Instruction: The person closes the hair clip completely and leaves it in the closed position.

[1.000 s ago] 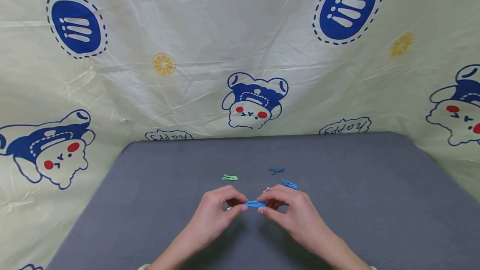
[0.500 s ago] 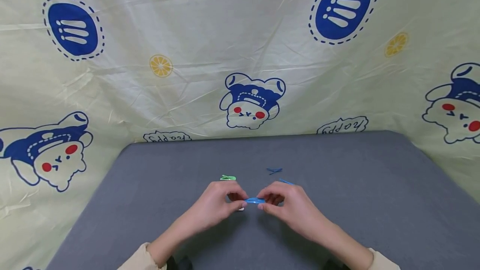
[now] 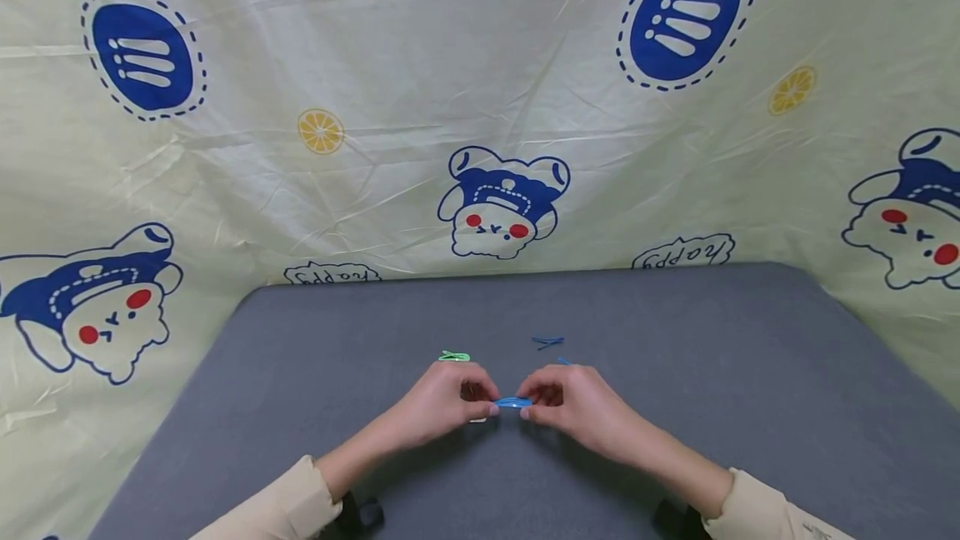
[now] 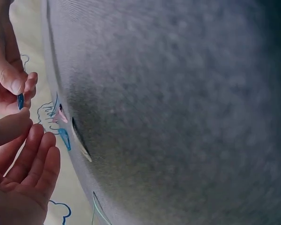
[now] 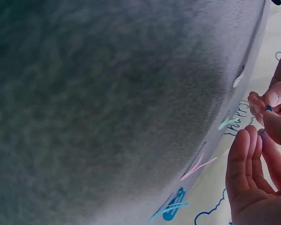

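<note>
A blue snap hair clip (image 3: 513, 402) is held level above the table between both hands. My left hand (image 3: 447, 397) pinches its left end with thumb and forefinger. At its right end, thumb and fingertips of my right hand (image 3: 577, 398) pinch it too. Whether the clip is snapped or unsnapped cannot be made out. A cream clip (image 3: 477, 420) peeks out under the left hand. Past the left knuckles lies a green clip (image 3: 454, 356). Another blue clip (image 3: 565, 361) is mostly hidden by the right hand. In the right wrist view a pink clip (image 5: 196, 168) lies unsnapped on the cloth.
A dark blue clip (image 3: 548, 342) lies farther back on the grey cloth-covered table (image 3: 675, 340). Behind the table's far edge hangs a pale printed curtain (image 3: 390, 65). Dark objects (image 3: 360, 515) show beneath the sleeves.
The head view has shifted slightly, and more of both sleeves shows. The hands keep their pinch on the blue hair clip. The pink clip has become hidden behind the right hand.
</note>
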The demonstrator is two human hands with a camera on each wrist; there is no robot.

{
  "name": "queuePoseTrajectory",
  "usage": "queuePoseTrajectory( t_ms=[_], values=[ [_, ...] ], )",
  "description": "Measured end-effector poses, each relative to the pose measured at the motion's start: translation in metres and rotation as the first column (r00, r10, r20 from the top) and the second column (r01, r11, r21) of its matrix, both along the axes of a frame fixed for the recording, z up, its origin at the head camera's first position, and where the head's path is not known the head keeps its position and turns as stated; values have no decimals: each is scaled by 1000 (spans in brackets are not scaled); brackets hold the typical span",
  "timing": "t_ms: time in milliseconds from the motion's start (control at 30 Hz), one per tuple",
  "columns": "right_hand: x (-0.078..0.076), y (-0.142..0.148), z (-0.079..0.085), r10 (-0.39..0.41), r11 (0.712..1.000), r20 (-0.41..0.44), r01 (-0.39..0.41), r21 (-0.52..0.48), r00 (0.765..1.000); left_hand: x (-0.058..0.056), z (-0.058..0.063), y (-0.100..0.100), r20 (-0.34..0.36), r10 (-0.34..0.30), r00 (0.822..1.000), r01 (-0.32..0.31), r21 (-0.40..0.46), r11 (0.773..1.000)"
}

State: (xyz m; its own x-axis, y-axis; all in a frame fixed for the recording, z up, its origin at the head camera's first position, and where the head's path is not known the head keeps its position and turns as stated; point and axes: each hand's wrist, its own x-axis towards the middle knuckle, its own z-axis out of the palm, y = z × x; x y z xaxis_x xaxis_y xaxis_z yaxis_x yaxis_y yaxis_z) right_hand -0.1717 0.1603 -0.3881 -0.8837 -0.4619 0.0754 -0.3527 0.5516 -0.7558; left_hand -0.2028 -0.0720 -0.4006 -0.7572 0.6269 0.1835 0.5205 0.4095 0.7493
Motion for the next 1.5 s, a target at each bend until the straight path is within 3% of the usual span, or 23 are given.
queuePoseTrajectory(
  t_ms=[533, 900, 1167, 1500],
  values=[
    [-12, 3, -11, 62, 997, -13, -61, 50, 998, -7, -8, 6, -44, -70, 997, 65, -93, 994],
    [-18, 3, -17, 75, 995, -15, -74, 67, 997, -9, -9, 7, 22, -64, 998, 65, -96, 993],
    [-19, 4, -18, 89, 993, -12, -88, 80, 996, -12, -15, 10, -48, -120, 992, 115, -93, 989],
    [-21, 6, -21, 79, 993, 6, -79, 83, 997, -11, -14, 10, -42, -97, 994, 91, -126, 988]
  ],
)
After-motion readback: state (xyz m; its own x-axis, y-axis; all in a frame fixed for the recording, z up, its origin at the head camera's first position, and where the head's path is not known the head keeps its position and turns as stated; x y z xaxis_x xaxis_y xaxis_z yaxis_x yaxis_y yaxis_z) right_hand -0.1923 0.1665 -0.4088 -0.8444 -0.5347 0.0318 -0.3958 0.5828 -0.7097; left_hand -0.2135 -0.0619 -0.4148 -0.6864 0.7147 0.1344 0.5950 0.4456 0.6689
